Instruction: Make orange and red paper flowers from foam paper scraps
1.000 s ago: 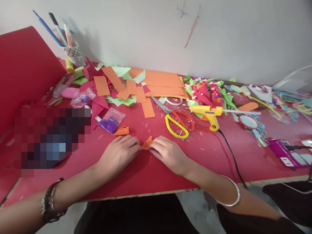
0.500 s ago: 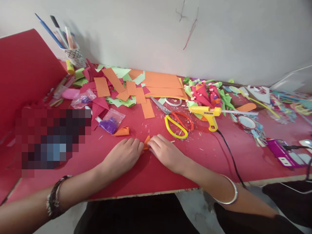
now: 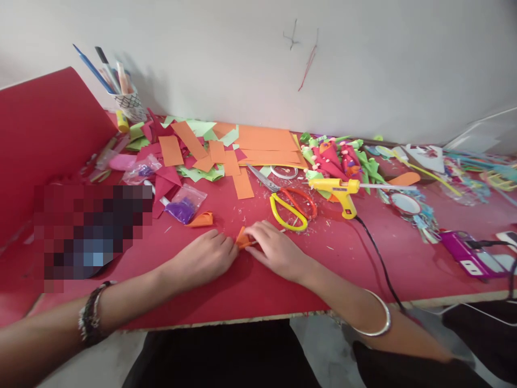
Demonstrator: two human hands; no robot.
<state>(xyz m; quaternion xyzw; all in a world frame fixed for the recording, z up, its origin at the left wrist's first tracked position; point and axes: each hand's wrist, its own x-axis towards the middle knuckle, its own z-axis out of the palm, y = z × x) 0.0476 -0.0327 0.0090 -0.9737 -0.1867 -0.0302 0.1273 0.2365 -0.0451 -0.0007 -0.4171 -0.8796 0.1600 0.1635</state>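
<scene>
A small folded piece of orange paper (image 3: 242,238) lies between my two hands above the red tabletop. My left hand (image 3: 210,252) is closed at its left edge, with the fingertips partly hidden. My right hand (image 3: 277,250) curls its fingers over the right side of the paper, thumb a little apart below. A thin pale stick shows by the right fingertips. Just behind my left hand lies another folded orange paper piece (image 3: 201,219). Scissors (image 3: 288,205) with one yellow and one red handle rest beyond my right hand.
A yellow glue gun (image 3: 341,191) trails a black cord. Orange paper strips (image 3: 242,182), a bag of purple bits (image 3: 181,207), finished-looking paper cones (image 3: 331,156) and a pen cup (image 3: 130,105) stand towards the wall. A purple power strip (image 3: 464,253) sits at the right.
My right thumb has spread slightly from its fingers, showing more of the orange paper. The view has tilted a little; the hands stay in about the same place.
</scene>
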